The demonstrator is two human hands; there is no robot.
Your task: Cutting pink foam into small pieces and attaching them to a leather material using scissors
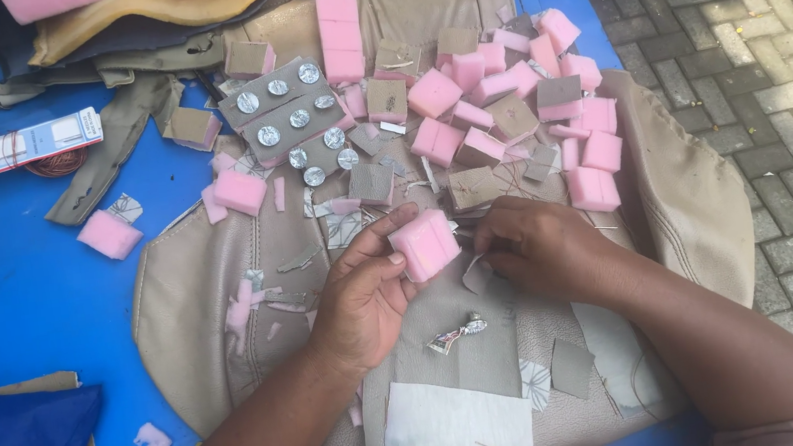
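The left hand (360, 293) gripped a pink foam block (425, 244) over a beige seat cover (204, 297) spread on the blue counter (1, 282). The right hand (536, 246), just right of the block, pinched something too small to make out. Foam cubes (504, 109) and silver buttons (298, 119) lay beyond.

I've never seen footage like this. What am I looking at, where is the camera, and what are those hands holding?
There is no machine here: a person wears a camera on the head, looking down at their own bare hands. The left hand holds a pink foam block; the right hand touches its edge, though what its fingers pinch is too small to tell. Beneath lies a beige seat cover on a blue surface, strewn with more pink foam pieces and round silver buttons on grey card.
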